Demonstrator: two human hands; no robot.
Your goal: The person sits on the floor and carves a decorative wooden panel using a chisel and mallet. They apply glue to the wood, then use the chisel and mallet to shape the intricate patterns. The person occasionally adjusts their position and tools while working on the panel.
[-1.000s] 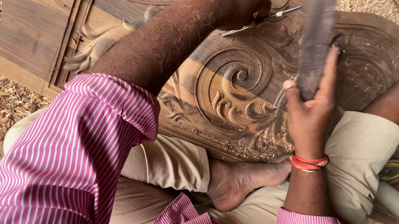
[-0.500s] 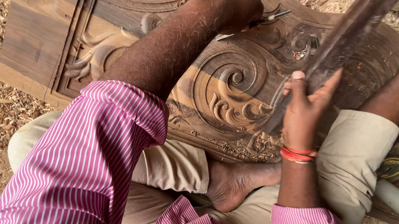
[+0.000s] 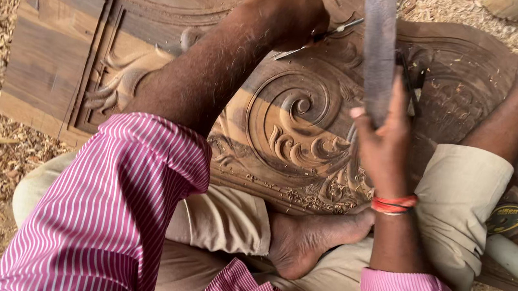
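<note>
left hand [image 3: 290,14] fisted round the chisel [image 3: 320,37] on the carved panel [image 3: 294,123]; right hand [image 3: 385,137] raised, fingers gripping the wooden mallet [image 3: 377,48] upright.

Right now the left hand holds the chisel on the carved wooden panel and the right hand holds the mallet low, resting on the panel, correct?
Not quite. The head view shows the right hand holding the mallet raised above the carved wooden panel, not resting on it. The rest holds: the left hand holds the chisel on the panel.
</note>
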